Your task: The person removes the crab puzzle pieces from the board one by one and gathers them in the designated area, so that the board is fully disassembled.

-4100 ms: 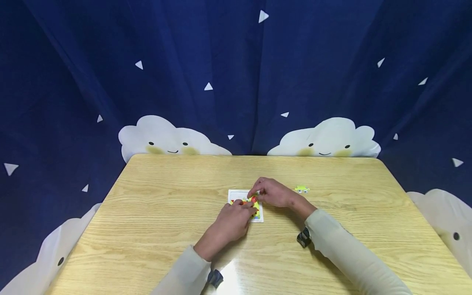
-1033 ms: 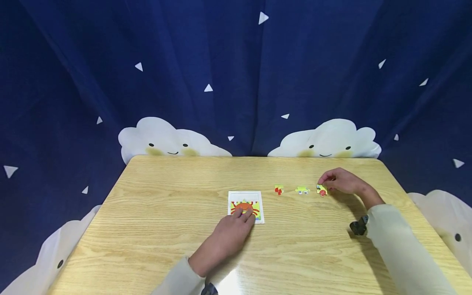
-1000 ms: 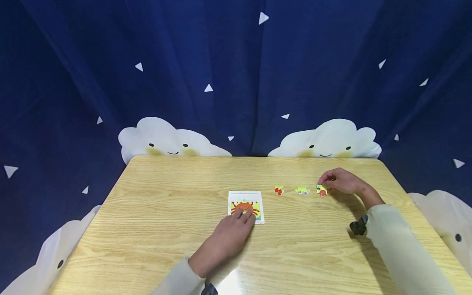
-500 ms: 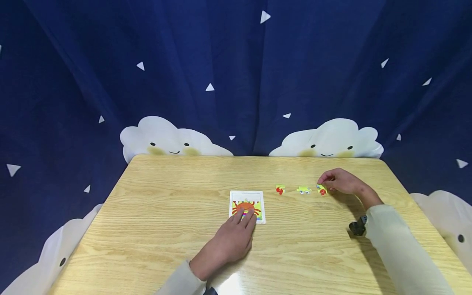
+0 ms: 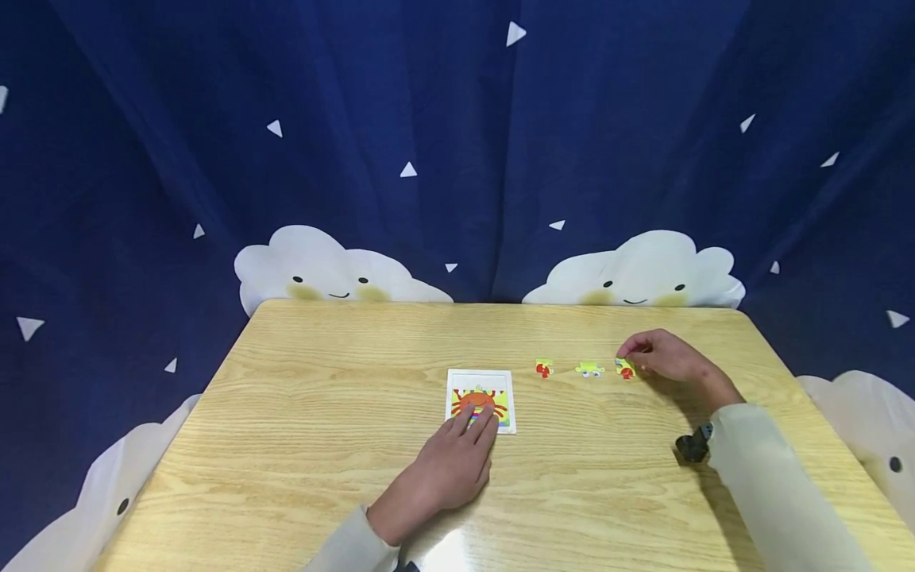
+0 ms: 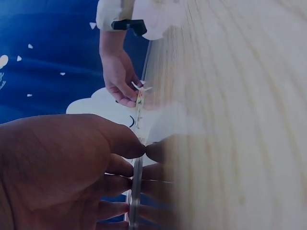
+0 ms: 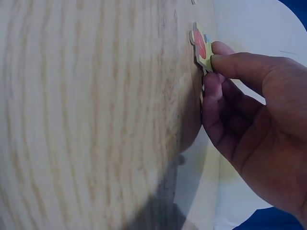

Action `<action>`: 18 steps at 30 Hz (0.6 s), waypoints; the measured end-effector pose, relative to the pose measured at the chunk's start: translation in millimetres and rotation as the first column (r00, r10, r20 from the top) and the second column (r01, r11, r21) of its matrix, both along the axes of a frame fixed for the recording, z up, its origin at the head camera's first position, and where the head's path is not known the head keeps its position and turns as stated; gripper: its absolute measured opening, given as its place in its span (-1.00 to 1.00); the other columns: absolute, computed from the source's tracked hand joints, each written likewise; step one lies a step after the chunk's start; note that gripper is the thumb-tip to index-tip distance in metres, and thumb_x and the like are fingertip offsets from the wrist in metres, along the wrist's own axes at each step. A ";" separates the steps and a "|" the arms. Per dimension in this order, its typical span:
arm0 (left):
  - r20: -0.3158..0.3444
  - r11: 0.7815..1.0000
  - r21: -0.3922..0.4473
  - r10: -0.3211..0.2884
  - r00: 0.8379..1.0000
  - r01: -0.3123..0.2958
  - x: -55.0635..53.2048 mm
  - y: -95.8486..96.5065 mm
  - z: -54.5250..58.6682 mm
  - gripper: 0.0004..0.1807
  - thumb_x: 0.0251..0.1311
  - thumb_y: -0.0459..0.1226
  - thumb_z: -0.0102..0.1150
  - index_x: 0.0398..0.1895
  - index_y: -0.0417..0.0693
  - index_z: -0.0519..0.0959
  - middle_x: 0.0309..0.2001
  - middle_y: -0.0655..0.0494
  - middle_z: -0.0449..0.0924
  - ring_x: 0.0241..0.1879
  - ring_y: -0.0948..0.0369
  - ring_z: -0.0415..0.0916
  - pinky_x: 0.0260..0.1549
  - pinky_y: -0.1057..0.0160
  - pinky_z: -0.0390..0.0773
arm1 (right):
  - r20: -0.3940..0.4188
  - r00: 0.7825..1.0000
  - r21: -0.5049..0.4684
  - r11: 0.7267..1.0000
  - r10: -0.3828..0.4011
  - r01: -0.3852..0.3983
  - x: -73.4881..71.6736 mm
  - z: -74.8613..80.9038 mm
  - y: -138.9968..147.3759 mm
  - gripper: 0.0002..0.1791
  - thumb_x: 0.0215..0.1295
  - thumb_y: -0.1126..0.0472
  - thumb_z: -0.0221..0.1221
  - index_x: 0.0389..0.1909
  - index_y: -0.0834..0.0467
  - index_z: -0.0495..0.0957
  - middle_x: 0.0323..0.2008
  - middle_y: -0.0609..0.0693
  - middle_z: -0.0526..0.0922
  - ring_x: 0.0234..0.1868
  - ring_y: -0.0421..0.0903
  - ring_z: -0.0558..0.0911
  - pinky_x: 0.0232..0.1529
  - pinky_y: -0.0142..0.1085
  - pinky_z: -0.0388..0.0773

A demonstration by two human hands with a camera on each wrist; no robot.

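A square white-framed crab jigsaw puzzle (image 5: 480,381) lies mid-table, its upper strip bare white. Across its lower part rest the straight fingers of my left hand (image 5: 453,465), covering some of the picture. To the right, my right hand (image 5: 665,355) pinches a yellow puzzle piece with a red claw (image 5: 626,370) between thumb and fingers. The right wrist view shows that piece (image 7: 201,45) slightly tilted at the tabletop. Two more loose pieces sit between the hands: one with a red claw (image 5: 544,369) and one with the crab's eyes (image 5: 589,369).
The wooden table (image 5: 322,397) stretches out on both sides of the puzzle. Behind it hangs a dark blue curtain (image 5: 343,119) with white triangles and smiling clouds. A black wrist device (image 5: 693,443) sits at my right cuff.
Both claw pieces have left the puzzle and now lie to its right, either side of the eye piece. My right hand moved right and has turned its piece slightly. My left hand stayed on the puzzle.
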State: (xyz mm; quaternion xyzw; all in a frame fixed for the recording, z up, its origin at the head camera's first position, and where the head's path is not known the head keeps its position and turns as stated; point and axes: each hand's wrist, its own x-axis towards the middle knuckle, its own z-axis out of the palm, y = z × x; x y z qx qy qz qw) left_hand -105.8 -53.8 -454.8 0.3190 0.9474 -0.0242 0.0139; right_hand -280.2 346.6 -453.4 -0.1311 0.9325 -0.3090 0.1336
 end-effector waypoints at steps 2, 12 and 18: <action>0.012 1.000 0.003 0.001 1.000 -0.001 0.1 1.0 0.1 -0.38 0.53 -0.10 -0.04 0.55 -0.17 0.30 0.56 -0.07 0.19 0.51 -0.08 0.14 0.40 0.06 0.24 | -0.001 1.000 -0.002 1.000 -0.008 0.008 1.3 0.1 1.3 -0.82 0.49 0.34 0.11 -0.09 0.25 0.69 -0.22 0.02 0.64 -0.21 -0.02 0.51 -0.18 -0.17 0.46; 0.028 1.000 0.010 0.016 0.999 -0.017 0.2 1.1 -2.1 -0.37 0.53 -0.09 -0.04 0.56 -0.15 0.28 0.58 -0.05 0.15 0.53 -0.06 0.11 0.40 0.06 0.23 | 0.008 1.000 -0.002 1.000 -0.026 0.026 2.1 0.7 0.1 -0.81 0.49 0.35 0.10 -0.09 0.24 0.69 -0.21 0.04 0.63 -0.20 0.00 0.50 -0.19 -0.17 0.44; 0.029 1.000 0.018 0.014 0.999 -0.015 -0.2 0.1 -1.2 -0.37 0.53 -0.09 -0.05 0.56 -0.16 0.28 0.57 -0.05 0.17 0.52 -0.06 0.12 0.40 0.05 0.23 | 0.005 1.000 -0.022 0.999 -0.029 0.029 2.8 1.0 -1.6 -0.81 0.48 0.34 0.11 -0.08 0.24 0.69 -0.20 0.05 0.63 -0.20 0.01 0.50 -0.20 -0.16 0.46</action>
